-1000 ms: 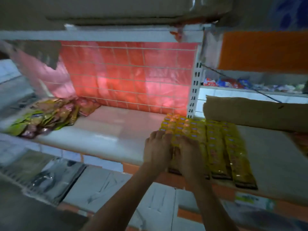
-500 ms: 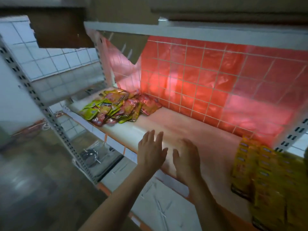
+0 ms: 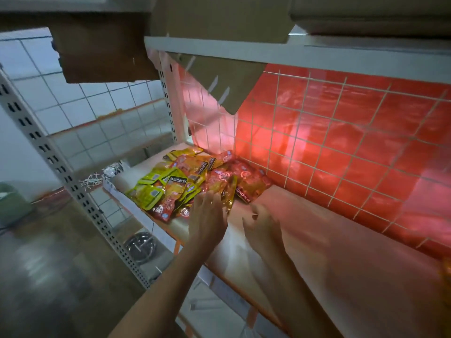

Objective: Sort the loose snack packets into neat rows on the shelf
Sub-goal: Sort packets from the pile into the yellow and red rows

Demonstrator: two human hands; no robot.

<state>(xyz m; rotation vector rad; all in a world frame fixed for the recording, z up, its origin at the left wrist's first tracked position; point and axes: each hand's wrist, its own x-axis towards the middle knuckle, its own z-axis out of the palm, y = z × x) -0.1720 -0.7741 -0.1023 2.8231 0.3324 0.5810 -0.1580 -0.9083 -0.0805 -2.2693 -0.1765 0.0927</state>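
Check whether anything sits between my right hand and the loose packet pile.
Nothing visible does. Only bare shelf lies between the right hand and the packet pile; the left hand is at the pile's near edge.

loose snack packets point(image 3: 192, 181), yellow-green and red, heaped overlapping at left end of shelf point(image 3: 317, 240).

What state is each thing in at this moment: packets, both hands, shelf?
snack packets: loose overlapping heap, not in rows.
left hand: fingers straight, on the heap's near edge.
right hand: loosely curled, holding nothing, beside the heap.
shelf: carries the heap at its left end.
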